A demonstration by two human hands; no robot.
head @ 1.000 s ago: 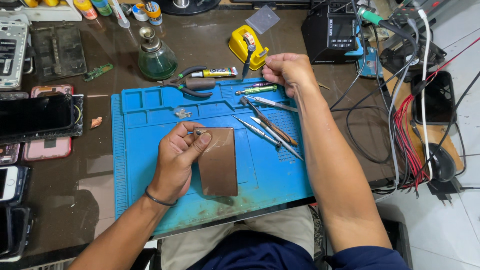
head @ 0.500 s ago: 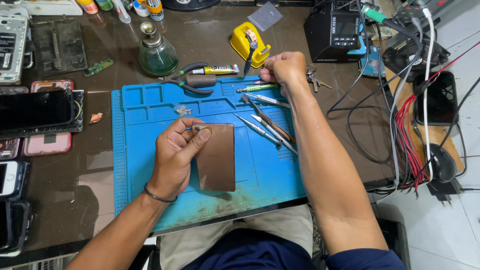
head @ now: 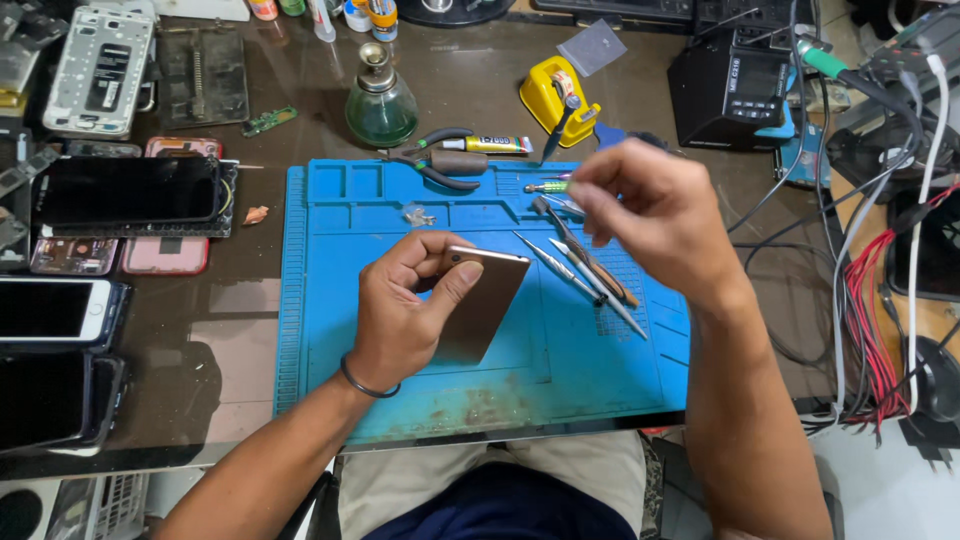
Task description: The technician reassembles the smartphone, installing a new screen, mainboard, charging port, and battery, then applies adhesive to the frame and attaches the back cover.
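1. Dark brown glossy tabletop (head: 250,330), reflecting pale overhead light in patches at near left.
2. Blue rectangular silicone work mat (head: 330,200) with moulded compartments along its far edge, lying mid-table.
3. Pale tiled floor (head: 880,480) at near right, beyond the table's edge.
4. Tangle of red, white and black cables (head: 870,300) hanging down the right side.

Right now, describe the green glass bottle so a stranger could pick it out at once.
Start at the blue work mat in the middle of the brown desk. Just beyond its far edge, above the pliers, stands the green glass bottle. It is the only round, see-through green thing there, squat and bulbous with a metal cap on top.
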